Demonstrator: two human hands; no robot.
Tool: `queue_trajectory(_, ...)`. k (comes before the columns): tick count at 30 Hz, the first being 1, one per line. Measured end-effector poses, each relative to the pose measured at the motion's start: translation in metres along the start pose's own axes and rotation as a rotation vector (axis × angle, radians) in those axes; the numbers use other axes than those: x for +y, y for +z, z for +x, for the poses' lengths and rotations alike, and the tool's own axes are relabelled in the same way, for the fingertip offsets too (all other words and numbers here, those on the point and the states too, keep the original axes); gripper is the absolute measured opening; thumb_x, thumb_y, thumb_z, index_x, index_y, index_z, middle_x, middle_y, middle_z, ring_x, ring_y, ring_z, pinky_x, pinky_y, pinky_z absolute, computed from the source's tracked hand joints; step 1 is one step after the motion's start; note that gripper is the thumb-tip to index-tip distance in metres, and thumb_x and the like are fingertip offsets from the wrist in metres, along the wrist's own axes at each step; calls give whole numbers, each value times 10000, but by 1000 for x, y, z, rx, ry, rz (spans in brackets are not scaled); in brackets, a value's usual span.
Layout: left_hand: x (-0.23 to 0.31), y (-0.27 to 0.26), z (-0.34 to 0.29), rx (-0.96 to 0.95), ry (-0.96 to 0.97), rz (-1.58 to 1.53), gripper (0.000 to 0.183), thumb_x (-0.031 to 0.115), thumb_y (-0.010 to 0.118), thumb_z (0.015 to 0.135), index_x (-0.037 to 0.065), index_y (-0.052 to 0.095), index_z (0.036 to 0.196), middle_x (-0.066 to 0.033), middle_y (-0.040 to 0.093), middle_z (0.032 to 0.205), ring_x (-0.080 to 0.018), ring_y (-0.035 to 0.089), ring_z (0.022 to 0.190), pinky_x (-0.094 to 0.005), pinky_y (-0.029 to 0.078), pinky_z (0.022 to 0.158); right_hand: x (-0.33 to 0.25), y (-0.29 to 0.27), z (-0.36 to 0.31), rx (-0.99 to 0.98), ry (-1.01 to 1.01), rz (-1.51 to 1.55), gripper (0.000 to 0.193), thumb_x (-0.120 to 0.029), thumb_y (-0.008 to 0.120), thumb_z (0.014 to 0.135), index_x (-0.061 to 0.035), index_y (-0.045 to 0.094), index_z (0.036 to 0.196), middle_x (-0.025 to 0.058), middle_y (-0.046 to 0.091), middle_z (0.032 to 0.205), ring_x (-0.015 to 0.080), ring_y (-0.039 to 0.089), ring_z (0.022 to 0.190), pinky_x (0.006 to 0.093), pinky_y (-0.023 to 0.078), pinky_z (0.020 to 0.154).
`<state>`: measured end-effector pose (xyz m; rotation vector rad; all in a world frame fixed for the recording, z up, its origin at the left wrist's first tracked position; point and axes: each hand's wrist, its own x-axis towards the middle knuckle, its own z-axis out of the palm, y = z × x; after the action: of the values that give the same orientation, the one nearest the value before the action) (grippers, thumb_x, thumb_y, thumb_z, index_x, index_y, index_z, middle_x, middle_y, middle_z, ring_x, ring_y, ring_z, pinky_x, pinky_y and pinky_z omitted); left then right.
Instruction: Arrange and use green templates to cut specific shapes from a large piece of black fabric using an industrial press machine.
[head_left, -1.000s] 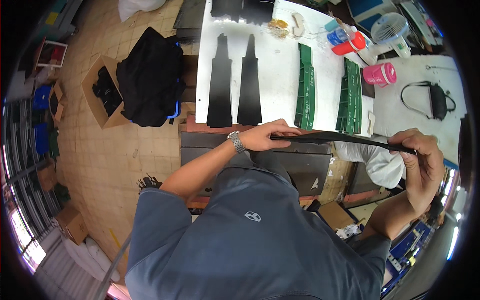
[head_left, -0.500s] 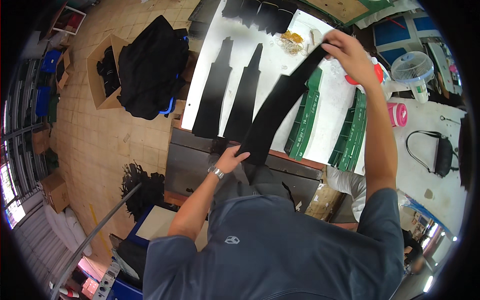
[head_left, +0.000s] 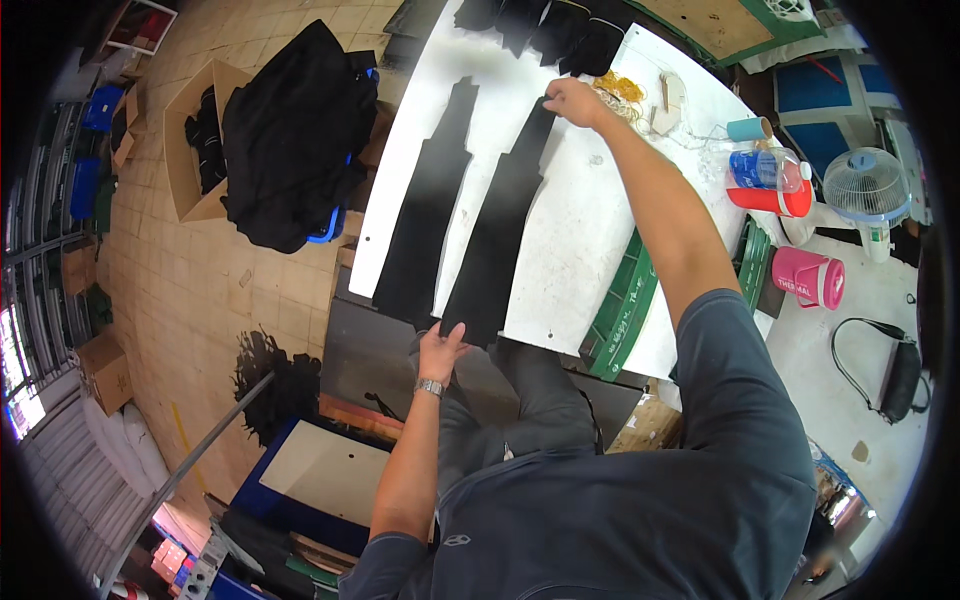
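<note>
Left hand: from far off, I see my left hand (head_left: 442,345) just below the middle of the frame, its grip closed on the low end of a long black strip (head_left: 497,235), near that end's left corner

Right hand: my right hand (head_left: 573,100) is up top, a bit right of the middle, with its grip pinching the thin top end of the same strip

Long black strip: in the middle of the frame, pulled out long between my two hands, over the white bench (head_left: 560,250), wide at the low end and thin at the top; I cannot tell if all of it touches the bench

Other black strip: one more black piece (head_left: 428,215) lies on the bench just left of mine, with the same kind of shape

Top of bench: dark pieces (head_left: 560,35) lie in a row at the top edge of the frame, and a yellow tangle (head_left: 620,88) sits right of them

Green things: a long green frame (head_left: 630,305) is right of the middle, and my right arm hides part of it

Right side: I see a red bottle (head_left: 775,201), a white fan (head_left: 868,190) and a pink cup (head_left: 808,278)

Upper left: a big black heap (head_left: 295,140) is beside a brown box (head_left: 190,150)
</note>
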<state>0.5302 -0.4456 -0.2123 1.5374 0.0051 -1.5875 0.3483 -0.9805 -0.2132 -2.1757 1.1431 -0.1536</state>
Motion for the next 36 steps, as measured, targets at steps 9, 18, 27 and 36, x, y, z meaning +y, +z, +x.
queue_trajectory(9,-5,-19,2,86,-157,96,319,303,710,1031,32,638,1184,-131,749,1076,-251,763,904,-386,644,764,-34,83,-60,457,165,67,260,-125,693,876,-25,650,1112,209,660,1124,426,645,1062,531,541,913)
queue_trajectory(18,60,-46,-26,-98,-207,553,318,308,692,1036,47,644,1212,-94,767,999,-199,753,821,-294,566,613,-183,103,-438,-519,-51,220,270,-289,627,961,-32,691,1013,236,693,991,434,687,995,552,539,849)
queue_trajectory(27,163,-6,36,-519,68,820,235,126,618,1050,-2,666,1241,-72,748,856,-154,723,731,-271,546,603,-221,64,-592,172,872,33,292,-318,682,953,-52,707,1071,209,731,1001,416,708,979,510,563,859)
queue_trajectory(36,272,-22,61,-661,135,913,233,151,672,1011,-35,694,1151,-73,681,727,-147,688,619,-336,630,637,-411,201,-611,183,1122,394,414,-433,636,980,-48,737,1095,202,746,1112,409,714,1041,492,566,930)
